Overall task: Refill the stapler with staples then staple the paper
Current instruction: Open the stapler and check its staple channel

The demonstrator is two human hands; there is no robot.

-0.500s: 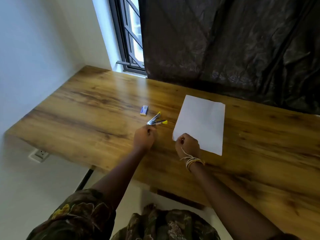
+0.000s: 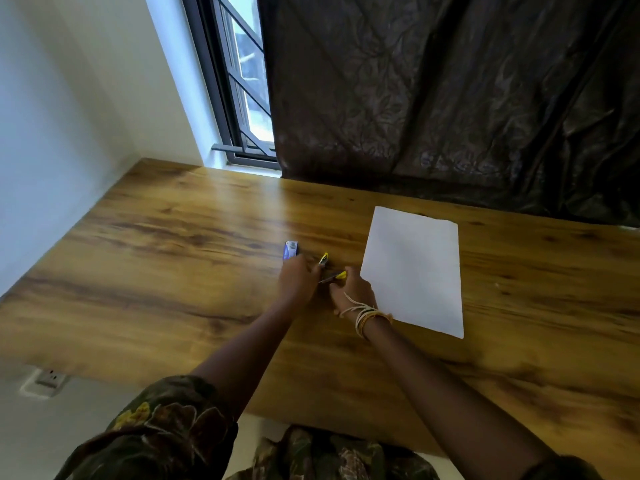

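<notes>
I see both hands meet at the opened stapler on the tabletop: my left hand has its fingers curled on it, my right hand grips its near end. The staple box sits just left; the paper lies right.

A: That desk across the middle of the frame looks like wood-grain laminate, smooth with a soft sheen where the window light hits it.

B: Yep. The paper right of center is plain matt white, flat and uncreased. The curtain at upper right is dark, crinkled cloth with a slight shine.

A: The stapler at center shows thin shiny metal with yellow plastic tips. The staple box just left of it looks like glossy printed card.

B: Wall at upper left is matt paint.
</notes>
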